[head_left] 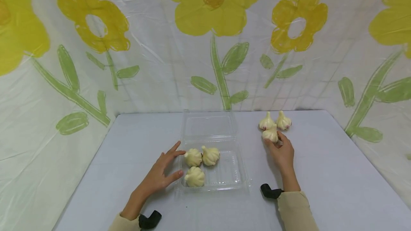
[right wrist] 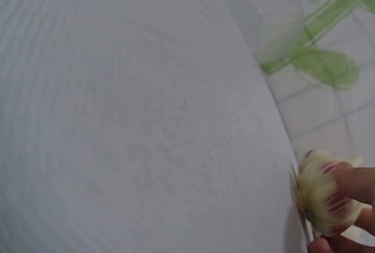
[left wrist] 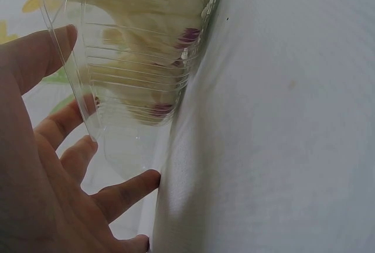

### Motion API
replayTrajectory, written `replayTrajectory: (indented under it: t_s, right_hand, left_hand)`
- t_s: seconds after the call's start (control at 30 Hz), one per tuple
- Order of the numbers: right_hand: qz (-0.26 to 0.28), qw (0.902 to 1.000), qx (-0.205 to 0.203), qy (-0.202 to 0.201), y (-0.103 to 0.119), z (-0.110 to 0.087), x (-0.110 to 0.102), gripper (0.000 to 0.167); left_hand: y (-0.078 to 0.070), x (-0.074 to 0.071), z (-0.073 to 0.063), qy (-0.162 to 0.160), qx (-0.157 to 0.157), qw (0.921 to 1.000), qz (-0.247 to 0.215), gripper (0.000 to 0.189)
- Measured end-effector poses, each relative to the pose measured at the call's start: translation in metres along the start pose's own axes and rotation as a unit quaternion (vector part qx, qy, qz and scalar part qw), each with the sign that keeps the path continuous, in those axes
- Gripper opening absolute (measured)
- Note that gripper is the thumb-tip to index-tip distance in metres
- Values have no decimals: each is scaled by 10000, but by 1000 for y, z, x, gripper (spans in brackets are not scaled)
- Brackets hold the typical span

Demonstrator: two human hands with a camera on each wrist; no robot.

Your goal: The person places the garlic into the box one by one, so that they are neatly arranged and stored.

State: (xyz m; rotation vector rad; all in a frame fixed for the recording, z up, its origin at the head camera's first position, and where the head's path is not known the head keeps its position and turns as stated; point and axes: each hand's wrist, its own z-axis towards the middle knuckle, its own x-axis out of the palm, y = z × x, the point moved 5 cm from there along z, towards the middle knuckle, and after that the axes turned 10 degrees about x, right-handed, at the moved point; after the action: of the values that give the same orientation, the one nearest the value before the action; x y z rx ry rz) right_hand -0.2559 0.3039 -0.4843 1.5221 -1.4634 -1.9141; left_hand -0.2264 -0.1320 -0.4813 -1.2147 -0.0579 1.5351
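Observation:
My right hand (head_left: 284, 154) pinches a garlic bulb (head_left: 270, 134) between thumb and fingers at the back right of the table. Two more garlic bulbs (head_left: 284, 121) stand just behind it. In the right wrist view the held garlic bulb (right wrist: 329, 193) shows purple streaks. My left hand (head_left: 160, 174) is at the left side of a clear plastic clamshell box (head_left: 226, 167), thumb and fingers spread along its rim. Three garlic bulbs (head_left: 194, 176) sit in the left part of the box. The left wrist view shows the fingertips (left wrist: 69, 35) at the box wall.
The box's clear lid (head_left: 208, 126) lies folded back toward the rear edge of the white table (head_left: 144, 131). Behind the table hangs a curtain (head_left: 154, 63) printed with yellow flowers. A dark strap piece (head_left: 271, 191) sits at the right wrist, another (head_left: 150, 220) at the left.

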Motion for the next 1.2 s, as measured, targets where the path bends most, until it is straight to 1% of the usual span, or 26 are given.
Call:
replayTrajectory:
  t_s: [0.37, 0.63, 0.73, 0.93, 1.2]
  right_hand:
    - [130, 9997, -174, -79, 2, -2, 0, 63]
    - [225, 9992, -317, -23, 5, -2, 1, 64]
    - [282, 9989, -379, -7, 6, -2, 1, 65]
    - [340, 9987, -378, 81, 10, -3, 1, 64]
    - [310, 9983, -414, 255, 18, -4, 2, 63]
  left_hand:
    - [0, 0, 0, 40, -3, 10000, -35, 59]
    - [-2, 0, 0, 70, -21, 10000, 0, 58]
    - [-2, -1, 0, 63, 16, 10000, 29, 58]
    - [-2, -1, 0, 79, 22, 9999, 82, 58]
    - [-4, -1, 0, 23, 26, 10000, 18, 58]
